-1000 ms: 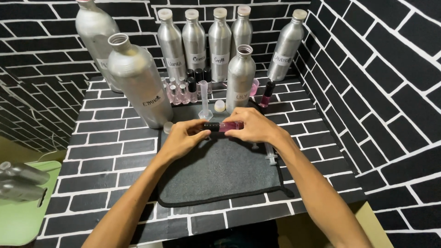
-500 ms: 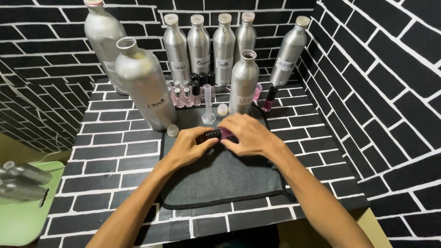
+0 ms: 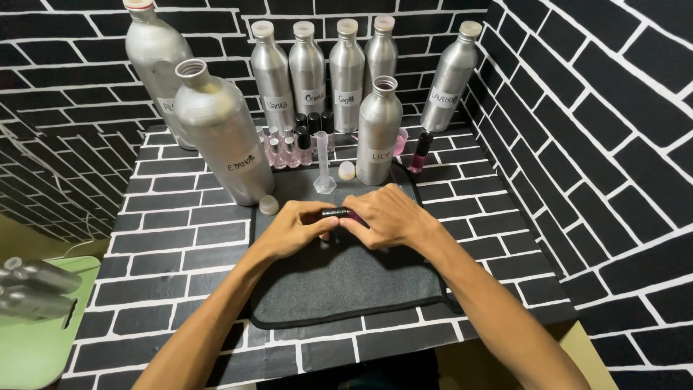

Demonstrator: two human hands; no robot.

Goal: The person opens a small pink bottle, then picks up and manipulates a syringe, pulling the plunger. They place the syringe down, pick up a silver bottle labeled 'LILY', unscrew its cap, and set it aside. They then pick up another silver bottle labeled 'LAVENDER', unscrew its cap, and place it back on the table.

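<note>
Over grey mat point(image 3: 346, 289), small dark bottle point(image 3: 333, 214) lying crosswise, left hand point(image 3: 292, 230) and right hand point(image 3: 386, 217) grip closed round it

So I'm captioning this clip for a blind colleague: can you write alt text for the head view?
Two hands, left and right, together grip a small dark vial over a dark mat on a brick-patterned table. Behind stand silver bottles, two uncapped, a clear measuring cylinder and small pink vials.

Probably a small perfume-mixing workbench: labelled aluminium bottles point(image 3: 307, 68), measuring cylinder point(image 3: 323, 165).
</note>
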